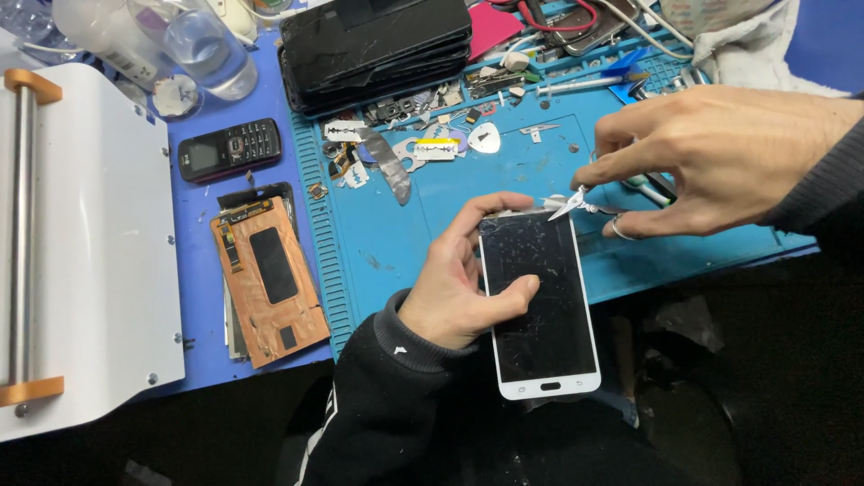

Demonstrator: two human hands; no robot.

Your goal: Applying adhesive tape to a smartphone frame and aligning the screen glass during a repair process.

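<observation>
Left hand (454,288) comes up from bottom centre in a dark sleeve, palm turned inward, thumb laid flat, fingers (486,209) curled in a closed grip. Right hand (720,153) reaches in from the right edge, thumb and forefinger pinched together, other fingers spread loosely.

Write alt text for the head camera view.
The left hand holds a white smartphone with a cracked screen while the right hand works small scissors at its top edge, above a blue work mat strewn with phone parts.
</observation>
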